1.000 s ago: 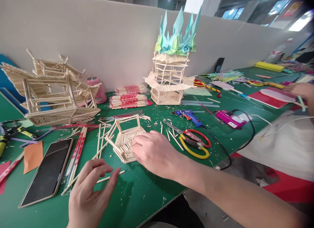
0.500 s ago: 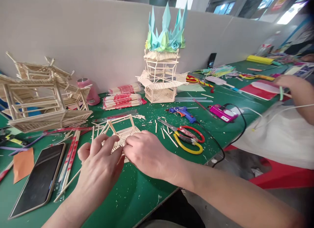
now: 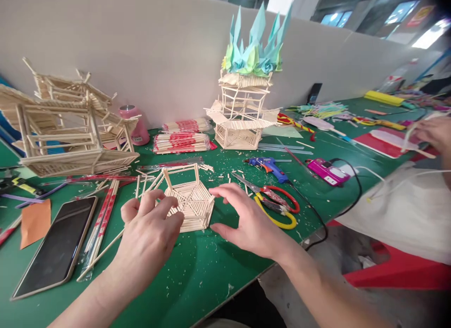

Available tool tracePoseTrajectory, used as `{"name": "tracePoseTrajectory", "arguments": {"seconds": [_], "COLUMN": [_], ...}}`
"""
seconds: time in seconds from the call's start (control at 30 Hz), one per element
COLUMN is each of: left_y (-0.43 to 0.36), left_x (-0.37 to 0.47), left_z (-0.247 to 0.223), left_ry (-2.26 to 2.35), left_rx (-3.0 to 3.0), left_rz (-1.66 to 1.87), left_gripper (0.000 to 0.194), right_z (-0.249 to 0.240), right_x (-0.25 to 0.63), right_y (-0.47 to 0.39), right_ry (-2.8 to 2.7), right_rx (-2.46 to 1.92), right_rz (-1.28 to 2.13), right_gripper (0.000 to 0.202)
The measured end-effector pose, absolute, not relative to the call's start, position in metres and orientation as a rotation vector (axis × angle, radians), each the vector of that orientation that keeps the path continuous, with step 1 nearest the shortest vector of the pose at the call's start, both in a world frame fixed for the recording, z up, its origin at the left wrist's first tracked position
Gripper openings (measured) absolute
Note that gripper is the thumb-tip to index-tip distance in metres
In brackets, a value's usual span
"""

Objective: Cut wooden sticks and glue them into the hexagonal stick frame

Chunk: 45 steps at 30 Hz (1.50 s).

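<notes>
Held left hand (image 3: 150, 234) curled at the hexagonal stick structure (image 3: 192, 203), mid-frame, probably to steady it, could not tell if pinching; held right hand (image 3: 248, 224) spread at its right; had glue gun (image 3: 277, 173) and scissors (image 3: 273, 192) right of centre, presumably for easy reach; read no brand or label

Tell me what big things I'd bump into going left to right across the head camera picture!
Phone → pink bottle → small stick frame → scissors → pink power strip → red card.
</notes>
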<state>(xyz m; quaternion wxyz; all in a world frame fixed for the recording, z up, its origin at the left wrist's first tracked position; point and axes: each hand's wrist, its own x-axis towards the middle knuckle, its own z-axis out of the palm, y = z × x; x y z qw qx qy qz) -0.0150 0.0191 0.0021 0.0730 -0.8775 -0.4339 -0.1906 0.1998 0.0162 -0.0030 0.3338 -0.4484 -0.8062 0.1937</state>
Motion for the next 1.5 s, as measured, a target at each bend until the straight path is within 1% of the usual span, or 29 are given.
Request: {"name": "tracePoseTrajectory", "arguments": {"seconds": [0.13,0.23,0.33,0.43,0.47,0.77,1.17,1.3,1.4,1.47,1.5], "left_y": [0.02,0.02,0.02,0.02,0.02,0.023,0.023,0.019,0.007,-0.003,-0.007], "left_x": [-0.015,-0.016,-0.016,-0.016,-0.016,-0.018,-0.017,-0.022,-0.034,-0.044,-0.048], "left_z": [0.001,-0.001,-0.003,-0.005,-0.006,-0.01,-0.007,-0.001,-0.004,-0.015,-0.022], "left_ry": [-1.284,-1.311,-1.334,-1.338,-1.338,-1.331,-1.33,-1.357,-1.437,-1.545,-1.612], "left_rx": [-2.59,-2.596,-2.577,-2.57,-2.571,-2.591,-2.599,-2.572,-2.449,-2.305,-2.271], "left_rz": [-0.611,-0.619,-0.639,-0.641,-0.636,-0.603,-0.538,-0.569,-0.655,-0.789,-0.822], "left_gripper": [0.024,0.024,0.024,0.026,0.026,0.025,0.027,0.018,0.038,0.04,0.038], "right_z": [-0.021,-0.028,-0.035,-0.039,-0.039,-0.042,-0.036,-0.036,-0.039,-0.044,-0.047], "right_x": [0.195,0.184,0.174,0.169,0.168,0.168,0.167,0.167,0.17,0.173,0.174], "right_y": [0.011,0.008,0.008,0.01,0.011,0.013,0.012,0.01,0.007,0.004,0.002], "right_ry": [-1.897,-1.845,-1.798,-1.747,-1.741,-1.749,-1.744,-1.729,-1.706,-1.7,-1.713], "right_rx": [-1.295,-1.376,-1.383,-1.347,-1.338,-1.335,-1.351,-1.357,-1.364,-1.401,-1.431], "right_rz": [0.543,0.652,0.799,0.896,0.912,0.949,0.966,0.973,0.984,0.959,0.918], "right_gripper": [0.039,0.027,0.022,0.008,0.007,0.013,0.009,0.012,0.024,0.024,0.022]}}
